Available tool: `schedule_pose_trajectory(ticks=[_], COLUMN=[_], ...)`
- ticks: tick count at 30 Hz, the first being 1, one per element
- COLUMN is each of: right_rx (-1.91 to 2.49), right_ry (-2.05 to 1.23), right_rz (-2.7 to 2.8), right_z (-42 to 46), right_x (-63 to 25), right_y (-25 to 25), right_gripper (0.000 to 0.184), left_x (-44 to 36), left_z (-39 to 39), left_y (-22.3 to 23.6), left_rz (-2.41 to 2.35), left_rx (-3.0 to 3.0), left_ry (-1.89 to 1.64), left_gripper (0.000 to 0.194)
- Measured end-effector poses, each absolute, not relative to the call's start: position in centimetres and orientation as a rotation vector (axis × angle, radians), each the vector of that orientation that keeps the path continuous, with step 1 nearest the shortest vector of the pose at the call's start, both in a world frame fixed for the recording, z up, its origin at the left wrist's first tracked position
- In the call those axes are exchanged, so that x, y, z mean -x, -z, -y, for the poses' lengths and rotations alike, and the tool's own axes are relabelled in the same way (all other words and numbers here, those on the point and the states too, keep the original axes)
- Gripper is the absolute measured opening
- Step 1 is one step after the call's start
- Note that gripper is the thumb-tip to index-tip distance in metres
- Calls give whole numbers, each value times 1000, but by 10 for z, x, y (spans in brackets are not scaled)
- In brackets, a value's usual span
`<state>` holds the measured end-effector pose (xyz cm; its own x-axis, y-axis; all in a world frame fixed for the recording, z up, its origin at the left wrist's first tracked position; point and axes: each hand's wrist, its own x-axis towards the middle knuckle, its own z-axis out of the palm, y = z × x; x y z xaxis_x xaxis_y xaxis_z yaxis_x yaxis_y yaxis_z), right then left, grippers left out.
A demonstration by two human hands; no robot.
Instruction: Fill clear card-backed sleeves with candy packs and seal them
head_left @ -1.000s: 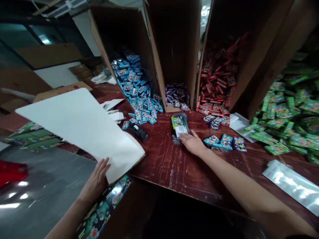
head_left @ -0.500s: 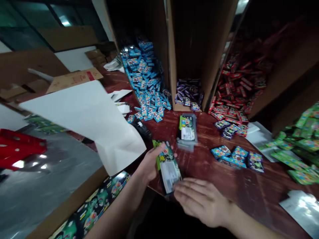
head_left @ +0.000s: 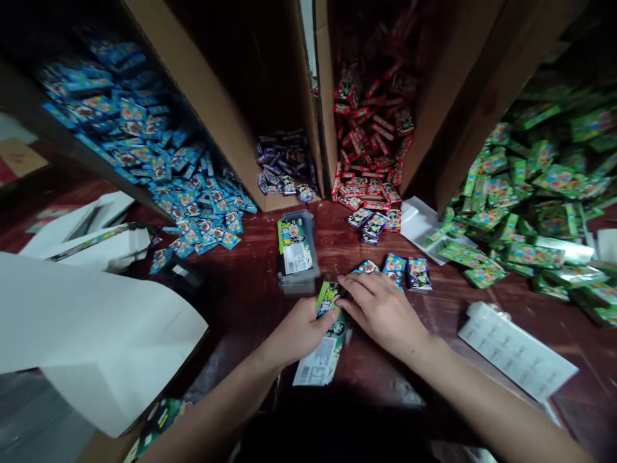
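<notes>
Item: 1 green-and-black printed packet (head_left: 331, 340), in your left hand (head_left: 301, 328) over the near middle of the table (head_left: 255, 254), its white label (head_left: 315, 365) at the near end.
Left hand: grasping, thumb across the printed face.
Right hand (head_left: 383, 310): fingers curled at the packet's far end; blur hides whether they pinch it.
Alongside: 1 similar packet (head_left: 295, 243), flat, far of your hands; small blue boxes (head_left: 394, 265) and 1 small purple box (head_left: 418, 274), just far of your right hand.
Step in hand, judged: 2-handed work at the packet's far end.
Next move seems to call for: a firm left grip and exact right fingertip placement.
</notes>
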<state>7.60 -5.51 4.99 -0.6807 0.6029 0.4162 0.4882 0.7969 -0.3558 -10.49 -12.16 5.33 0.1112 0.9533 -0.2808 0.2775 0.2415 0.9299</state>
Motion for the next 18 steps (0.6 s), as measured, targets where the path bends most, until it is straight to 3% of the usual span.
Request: schedule_pose_trajectory(ticks=[10, 15, 18], right_rx=[751, 755, 770], right_ry=[-613, -737, -746], right_rz=[2375, 2417, 2339], right_z=[47, 48, 43], right_x=[-66, -50, -39], right_y=[-47, -52, -53], right_gripper=[32, 7, 23], left_x=[112, 124, 140], left_z=[128, 134, 141], left_y=[-53, -53, -60], left_rz=[-1276, -1351, -1416], left_rx=[-895, -976, -1014], left_ry=[-888, -949, -954], left_gripper=[22, 20, 21])
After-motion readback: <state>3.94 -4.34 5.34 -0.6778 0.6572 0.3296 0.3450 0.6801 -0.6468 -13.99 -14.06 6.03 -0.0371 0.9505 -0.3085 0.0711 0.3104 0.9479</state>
